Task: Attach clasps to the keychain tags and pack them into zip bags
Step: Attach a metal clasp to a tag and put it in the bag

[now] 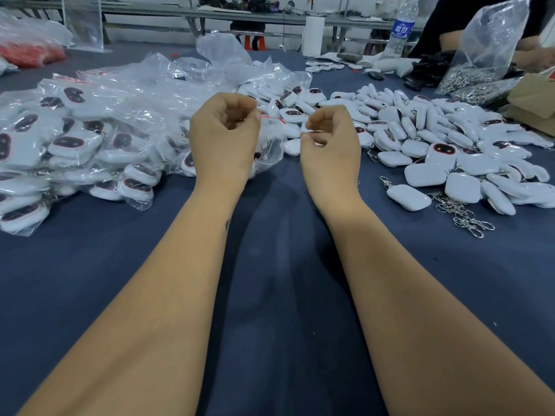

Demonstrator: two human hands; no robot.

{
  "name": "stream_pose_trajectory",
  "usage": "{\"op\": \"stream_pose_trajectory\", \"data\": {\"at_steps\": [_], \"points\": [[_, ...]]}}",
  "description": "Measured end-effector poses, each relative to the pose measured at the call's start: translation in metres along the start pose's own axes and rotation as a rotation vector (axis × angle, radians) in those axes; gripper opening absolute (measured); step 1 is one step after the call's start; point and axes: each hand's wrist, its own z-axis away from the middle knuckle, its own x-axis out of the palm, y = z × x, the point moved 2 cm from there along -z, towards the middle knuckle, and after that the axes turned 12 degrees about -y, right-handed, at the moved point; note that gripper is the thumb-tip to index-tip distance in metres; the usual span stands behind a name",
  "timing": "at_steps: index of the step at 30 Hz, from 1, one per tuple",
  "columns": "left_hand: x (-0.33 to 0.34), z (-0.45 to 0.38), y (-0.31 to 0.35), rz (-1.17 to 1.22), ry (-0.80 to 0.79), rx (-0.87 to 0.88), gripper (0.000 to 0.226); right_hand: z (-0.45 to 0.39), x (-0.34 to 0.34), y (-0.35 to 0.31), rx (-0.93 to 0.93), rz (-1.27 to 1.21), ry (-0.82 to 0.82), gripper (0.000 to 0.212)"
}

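Observation:
My left hand (225, 130) and my right hand (330, 142) are raised side by side over the dark blue table (270, 265). Between them hangs a small clear zip bag (270, 151) with a red strip along its top. Each hand pinches one end of that top edge with curled fingers. Something dark and a bit of metal show through the bag near my left hand; I cannot make out the rest of its contents. Packed bags of white keychain tags (75, 139) are heaped on the left. Loose white tags (420, 130) lie piled on the right, some with clasps attached.
Loose metal clasps (462, 211) lie at the right edge of the tag pile. A clear bag of clasps (474, 76), a cardboard box (534, 97), a water bottle (401, 28) and a white roll (313, 36) stand at the back right, where another person's hand (531, 55) works.

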Motion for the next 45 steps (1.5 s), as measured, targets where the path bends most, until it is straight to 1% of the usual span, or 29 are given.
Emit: {"op": "stream_pose_trajectory", "data": {"at_steps": [2, 3, 5, 7, 9, 10, 12, 15, 17, 19, 21, 23, 25, 26, 28, 30, 33, 35, 36, 39, 40, 42, 45], "points": [[0.008, 0.004, -0.004, -0.106, -0.122, -0.013, 0.019, -0.001, -0.005, 0.003, 0.061, 0.114, 0.049, 0.026], [0.012, 0.007, -0.006, -0.199, -0.198, -0.006, 0.018, -0.001, -0.006, 0.004, 0.095, 0.172, 0.052, 0.024], [0.021, 0.012, -0.009, -0.458, -0.364, 0.046, 0.016, -0.002, -0.011, 0.004, 0.153, 0.359, 0.058, 0.022], [0.027, 0.016, -0.013, -0.723, -0.528, 0.080, 0.021, -0.003, -0.019, 0.003, 0.189, 0.532, 0.077, 0.027], [0.030, 0.018, -0.015, -0.849, -0.644, 0.087, 0.024, -0.002, -0.035, 0.001, 0.222, 0.595, 0.120, 0.030], [0.031, 0.018, -0.016, -0.859, -0.659, 0.089, 0.025, -0.001, -0.045, 0.001, 0.242, 0.618, 0.152, 0.031], [0.032, 0.018, -0.016, -0.854, -0.641, 0.090, 0.029, -0.001, -0.071, 0.002, 0.312, 0.707, 0.237, 0.035], [0.033, 0.018, -0.016, -0.881, -0.615, 0.078, 0.035, 0.005, -0.109, 0.006, 0.533, 0.873, 0.341, 0.047], [0.033, 0.018, -0.016, -0.917, -0.594, 0.056, 0.038, 0.011, -0.122, 0.013, 0.705, 0.877, 0.321, 0.054], [0.032, 0.019, -0.015, -0.966, -0.554, 0.028, 0.042, 0.015, -0.121, 0.022, 0.819, 0.892, 0.225, 0.058], [0.027, 0.017, -0.012, -1.017, -0.496, -0.006, 0.042, 0.012, -0.108, 0.025, 0.813, 0.925, 0.144, 0.065], [0.022, 0.016, -0.015, -1.062, -0.451, -0.065, 0.040, 0.005, -0.088, 0.027, 0.760, 0.921, 0.060, 0.076], [0.018, 0.015, -0.016, -1.091, -0.420, -0.128, 0.037, -0.001, -0.066, 0.027, 0.649, 0.884, -0.050, 0.084], [0.016, 0.015, -0.015, -1.099, -0.406, -0.148, 0.037, -0.003, -0.056, 0.026, 0.569, 0.844, -0.104, 0.083], [0.013, 0.015, -0.013, -1.085, -0.392, -0.169, 0.036, -0.005, -0.045, 0.025, 0.419, 0.725, -0.163, 0.074], [0.012, 0.015, -0.010, -1.060, -0.409, -0.177, 0.037, -0.003, -0.049, 0.027, 0.332, 0.591, -0.116, 0.068], [0.018, 0.016, -0.002, -0.966, -0.388, -0.091, 0.037, 0.002, -0.063, 0.030, 0.289, 0.343, -0.018, 0.068], [0.031, 0.017, 0.006, -0.813, -0.350, -0.026, 0.035, 0.004, -0.067, 0.029, 0.294, 0.210, 0.004, 0.063], [0.039, 0.018, 0.008, -0.694, -0.351, -0.050, 0.033, 0.004, -0.066, 0.029, 0.306, 0.235, -0.002, 0.060], [0.065, 0.018, 0.007, -0.235, -0.445, -0.265, 0.032, 0.006, -0.062, 0.025, 0.376, 0.557, -0.064, 0.058], [0.071, 0.019, 0.005, -0.116, -0.456, -0.329, 0.034, 0.007, -0.062, 0.024, 0.391, 0.614, -0.081, 0.057], [0.077, 0.020, -0.001, -0.020, -0.451, -0.386, 0.036, 0.009, -0.063, 0.025, 0.378, 0.590, -0.079, 0.053], [0.075, 0.023, -0.013, 0.120, -0.388, -0.420, 0.035, 0.011, -0.069, 0.024, 0.374, 0.499, 0.029, 0.042]]}}
